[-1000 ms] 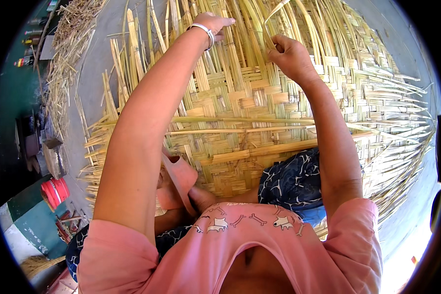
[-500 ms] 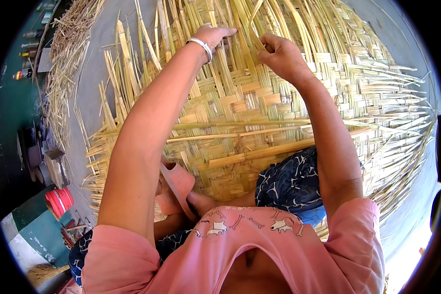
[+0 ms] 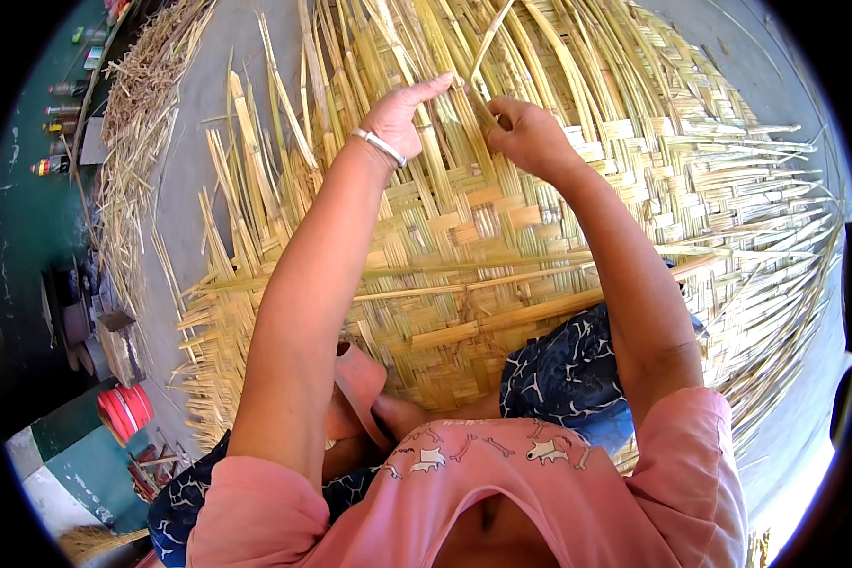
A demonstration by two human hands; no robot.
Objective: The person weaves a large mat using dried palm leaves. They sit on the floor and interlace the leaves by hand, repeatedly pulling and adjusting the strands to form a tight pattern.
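A large mat (image 3: 483, 241) of woven yellow-green split cane strips spreads out under my arms, with long loose strips (image 3: 568, 62) fanning from its far edge. My right hand (image 3: 530, 137) is closed in a pinch on one narrow cane strip (image 3: 488, 47), which bends and slants up and away past the fingers. Just left of it, my left hand (image 3: 399, 118) rests on the far strips. One of its fingers points right, nearly touching the gripped strip; the other fingers are partly hidden beneath the palm. A white bangle circles the left wrist.
A loose cane strip (image 3: 502, 322) lies across the mat near my bent legs. Heaped straw (image 3: 142, 142) lines the left side of the grey floor (image 3: 199, 151). Bottles (image 3: 52, 166), a red round container (image 3: 125, 412) and a broom (image 3: 95, 541) stand farther left.
The view has shifted, so mat and hands sit lower in the picture. My right hand has come slightly closer to the left. The gripped strip, curved before, now looks straighter.
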